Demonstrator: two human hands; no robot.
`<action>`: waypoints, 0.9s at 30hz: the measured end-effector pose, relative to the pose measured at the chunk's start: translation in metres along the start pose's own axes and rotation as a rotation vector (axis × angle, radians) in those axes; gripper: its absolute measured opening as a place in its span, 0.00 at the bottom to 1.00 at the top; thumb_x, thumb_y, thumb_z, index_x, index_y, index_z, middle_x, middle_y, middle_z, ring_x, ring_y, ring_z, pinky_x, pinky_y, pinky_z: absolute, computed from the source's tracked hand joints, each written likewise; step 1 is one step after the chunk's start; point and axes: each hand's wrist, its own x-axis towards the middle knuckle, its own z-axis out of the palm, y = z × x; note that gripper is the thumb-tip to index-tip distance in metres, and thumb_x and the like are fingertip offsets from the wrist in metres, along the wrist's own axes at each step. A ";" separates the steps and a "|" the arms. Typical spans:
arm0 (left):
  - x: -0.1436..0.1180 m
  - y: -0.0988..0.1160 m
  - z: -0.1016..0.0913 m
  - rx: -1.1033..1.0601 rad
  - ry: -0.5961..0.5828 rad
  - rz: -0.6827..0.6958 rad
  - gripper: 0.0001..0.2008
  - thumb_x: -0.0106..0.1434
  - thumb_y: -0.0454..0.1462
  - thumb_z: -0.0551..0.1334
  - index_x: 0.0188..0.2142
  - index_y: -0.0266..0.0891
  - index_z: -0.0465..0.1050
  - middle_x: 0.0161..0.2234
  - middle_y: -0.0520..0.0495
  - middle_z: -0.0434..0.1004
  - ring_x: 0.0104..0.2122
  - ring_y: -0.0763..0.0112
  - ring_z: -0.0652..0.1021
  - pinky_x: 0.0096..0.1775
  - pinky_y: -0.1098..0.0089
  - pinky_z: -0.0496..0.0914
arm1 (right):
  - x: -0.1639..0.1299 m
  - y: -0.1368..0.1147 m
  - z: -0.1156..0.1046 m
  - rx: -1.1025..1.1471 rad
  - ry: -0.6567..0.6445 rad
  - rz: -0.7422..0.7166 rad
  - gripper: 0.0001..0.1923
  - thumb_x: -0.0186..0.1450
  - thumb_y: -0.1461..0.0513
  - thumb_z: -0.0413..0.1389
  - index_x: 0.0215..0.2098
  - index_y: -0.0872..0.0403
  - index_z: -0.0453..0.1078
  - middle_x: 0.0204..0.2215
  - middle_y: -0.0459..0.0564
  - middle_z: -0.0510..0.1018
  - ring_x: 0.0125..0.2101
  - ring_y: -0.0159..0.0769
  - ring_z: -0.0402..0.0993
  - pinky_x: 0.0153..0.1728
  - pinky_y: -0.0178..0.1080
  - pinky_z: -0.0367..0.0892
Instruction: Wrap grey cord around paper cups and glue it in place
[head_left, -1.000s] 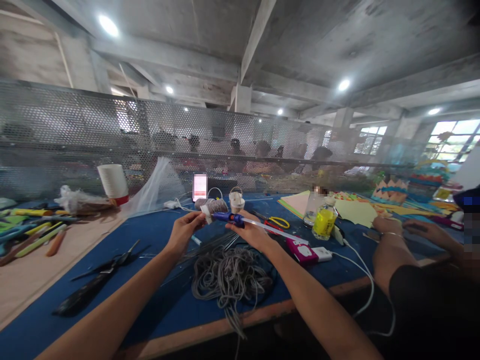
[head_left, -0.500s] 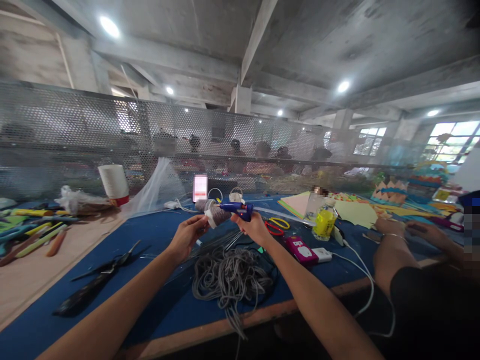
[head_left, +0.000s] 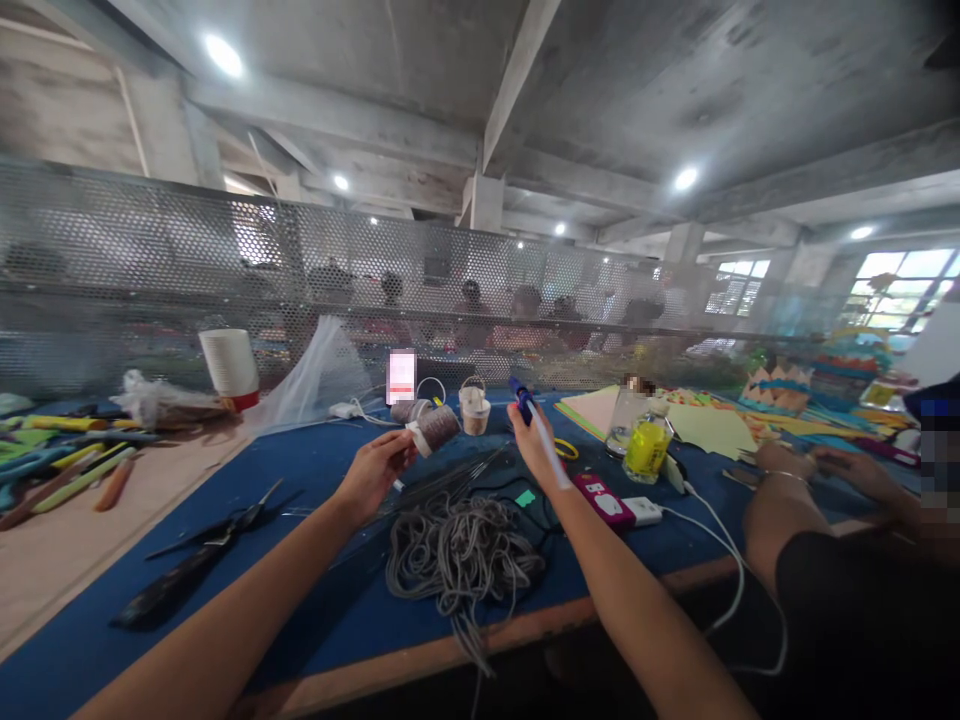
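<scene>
I have my left hand [head_left: 373,476] raised above the blue worktop [head_left: 315,470], its fingers [head_left: 397,452] pinched together on the white end of a small cord-wrapped spool [head_left: 432,428], which sits in the air just over the loose grey cord pile [head_left: 461,548]. My right hand [head_left: 537,447] is closed around the blue glue gun [head_left: 523,398], nozzle tilted up and away from the spool, a white glue stick running back along my wrist.

The spool I judge to be light and fairly stiff at its core, with a soft, slightly yielding wrap; holding it by the bare white end, as I do, keeps the fingers off the cord. The glue gun looks like light hard plastic; the grip is the place to hold it, since the tip is likely hot.

Counting: one spool in hand, one more wrapped piece behind it as far as I can tell through the blur, one small white basket [head_left: 474,409], one glue gun, one tangle of grey cord, one pair of black scissors [head_left: 196,555] on the left and one yellow-handled pair [head_left: 564,448] half hidden behind my right hand, one jar of yellow liquid [head_left: 649,442], one stack of paper cups [head_left: 229,364]. Another person's hand [head_left: 780,458] rests on the worktop at the right, well apart from mine
</scene>
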 end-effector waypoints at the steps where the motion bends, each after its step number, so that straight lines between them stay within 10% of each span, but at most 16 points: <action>1: 0.000 0.000 0.000 0.008 0.006 0.014 0.11 0.47 0.35 0.71 0.30 0.34 0.76 0.26 0.50 0.76 0.26 0.76 0.75 0.31 0.76 0.69 | 0.003 0.004 -0.002 -0.096 0.004 0.011 0.18 0.65 0.52 0.48 0.44 0.56 0.67 0.35 0.55 0.76 0.38 0.42 0.74 0.38 0.38 0.66; 7: 0.001 0.001 0.001 0.024 0.052 0.087 0.11 0.44 0.37 0.72 0.28 0.35 0.76 0.24 0.52 0.75 0.26 0.75 0.75 0.33 0.74 0.69 | 0.008 0.029 -0.012 -0.589 -0.101 0.160 0.22 0.65 0.60 0.49 0.55 0.63 0.58 0.49 0.65 0.69 0.49 0.46 0.69 0.47 0.41 0.64; 27: -0.008 -0.006 0.011 0.210 -0.110 0.172 0.12 0.50 0.42 0.69 0.28 0.36 0.75 0.24 0.51 0.72 0.25 0.75 0.70 0.32 0.73 0.66 | -0.003 0.036 -0.018 -0.852 -0.194 0.174 0.19 0.64 0.62 0.52 0.50 0.63 0.67 0.51 0.68 0.65 0.53 0.53 0.61 0.50 0.53 0.57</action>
